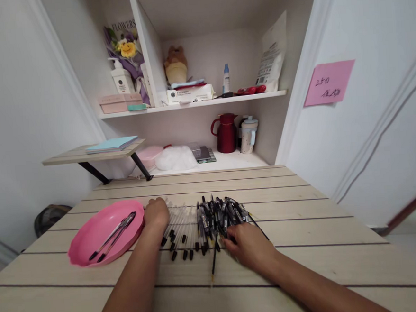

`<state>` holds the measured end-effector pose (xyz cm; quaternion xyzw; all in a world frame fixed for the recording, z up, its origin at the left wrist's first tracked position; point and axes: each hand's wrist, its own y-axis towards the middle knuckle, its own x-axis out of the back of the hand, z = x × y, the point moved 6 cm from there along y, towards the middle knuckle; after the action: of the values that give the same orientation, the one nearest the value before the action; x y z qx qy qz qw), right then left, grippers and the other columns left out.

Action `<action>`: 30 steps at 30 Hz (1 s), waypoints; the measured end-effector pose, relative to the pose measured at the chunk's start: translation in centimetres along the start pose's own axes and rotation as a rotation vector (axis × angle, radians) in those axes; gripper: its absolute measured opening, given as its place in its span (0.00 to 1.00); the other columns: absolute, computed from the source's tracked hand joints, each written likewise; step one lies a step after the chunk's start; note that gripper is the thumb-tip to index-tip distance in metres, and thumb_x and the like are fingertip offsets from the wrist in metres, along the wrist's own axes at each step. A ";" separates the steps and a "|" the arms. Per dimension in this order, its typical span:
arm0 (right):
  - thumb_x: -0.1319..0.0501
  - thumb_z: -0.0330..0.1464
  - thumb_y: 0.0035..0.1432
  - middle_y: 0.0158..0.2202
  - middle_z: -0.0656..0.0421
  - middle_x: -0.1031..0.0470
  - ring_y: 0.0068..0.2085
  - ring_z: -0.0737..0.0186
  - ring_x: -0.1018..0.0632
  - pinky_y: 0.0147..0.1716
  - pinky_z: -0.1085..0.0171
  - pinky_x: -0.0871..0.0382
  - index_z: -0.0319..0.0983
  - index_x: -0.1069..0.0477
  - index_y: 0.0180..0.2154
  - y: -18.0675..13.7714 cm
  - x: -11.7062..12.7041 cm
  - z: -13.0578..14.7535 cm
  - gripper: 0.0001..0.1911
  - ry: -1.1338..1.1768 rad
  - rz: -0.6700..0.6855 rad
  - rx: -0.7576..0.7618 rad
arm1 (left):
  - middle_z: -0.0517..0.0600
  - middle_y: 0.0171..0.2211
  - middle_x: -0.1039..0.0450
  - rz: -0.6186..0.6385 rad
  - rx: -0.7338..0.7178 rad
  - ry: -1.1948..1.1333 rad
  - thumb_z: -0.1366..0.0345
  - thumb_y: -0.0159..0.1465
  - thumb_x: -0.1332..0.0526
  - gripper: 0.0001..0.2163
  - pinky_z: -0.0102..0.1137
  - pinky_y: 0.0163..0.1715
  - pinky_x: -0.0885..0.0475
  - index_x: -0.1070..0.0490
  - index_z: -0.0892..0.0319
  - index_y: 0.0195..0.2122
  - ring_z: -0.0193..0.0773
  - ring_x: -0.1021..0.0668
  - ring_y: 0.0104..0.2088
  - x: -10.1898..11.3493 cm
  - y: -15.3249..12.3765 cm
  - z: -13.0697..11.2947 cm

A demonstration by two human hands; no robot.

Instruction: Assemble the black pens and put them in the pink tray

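Note:
My left hand (157, 213) is curled between the pink dish (75, 253) and a row of clear pen barrels (180, 234) with black ends. Its fingertips face away, so what they grip is hidden. At the near right side of a heap of black pen parts (219, 212), my right hand (249, 242) has its fingers bent and drawn together; anything in them is too small or covered to name. A thin black pen refill (214, 260) sticks out of the heap toward me. Two assembled-looking pens (117, 233) lie side by side in the dish.
A small raised shelf (65, 156) with light blue paper (112, 144) stands at the table's back left. Behind the table, a white cabinet holds a dark red jug (227, 134), a speckled cup (248, 136) and a white plastic bag (176, 158). A pink note (329, 83) hangs at right.

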<state>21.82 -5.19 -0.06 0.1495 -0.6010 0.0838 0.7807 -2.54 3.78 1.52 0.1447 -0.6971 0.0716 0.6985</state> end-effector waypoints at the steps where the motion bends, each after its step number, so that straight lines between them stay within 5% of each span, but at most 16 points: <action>1: 0.49 0.35 0.53 0.23 0.55 0.25 0.24 0.64 0.28 0.21 0.67 0.51 0.38 0.29 0.22 0.0 0.0 0.0 0.14 0.004 -0.001 0.004 | 0.65 0.43 0.33 0.003 0.004 -0.003 0.77 0.56 0.54 0.16 0.35 0.34 0.33 0.34 0.68 0.43 0.49 0.27 0.41 0.0 -0.1 0.0; 21: 0.49 0.34 0.53 0.20 0.59 0.29 0.22 0.68 0.32 0.21 0.68 0.53 0.38 0.34 0.21 -0.1 0.1 -0.3 0.13 0.104 -0.059 0.011 | 0.63 0.41 0.35 -0.026 0.018 -0.149 0.77 0.55 0.53 0.16 0.35 0.35 0.33 0.35 0.66 0.43 0.47 0.26 0.39 0.8 -0.5 0.9; 30: 0.50 0.33 0.53 0.20 0.61 0.31 0.22 0.69 0.34 0.21 0.68 0.53 0.38 0.36 0.21 0.1 0.5 -0.5 0.12 0.147 -0.103 0.012 | 0.59 0.41 0.34 -0.033 -0.125 -0.491 0.75 0.56 0.50 0.13 0.36 0.39 0.34 0.33 0.62 0.40 0.44 0.27 0.41 2.5 -1.5 -1.3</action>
<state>22.38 -4.99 0.27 0.1782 -0.5331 0.0577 0.8250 -0.82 2.49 3.86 0.1257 -0.8466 -0.0205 0.5169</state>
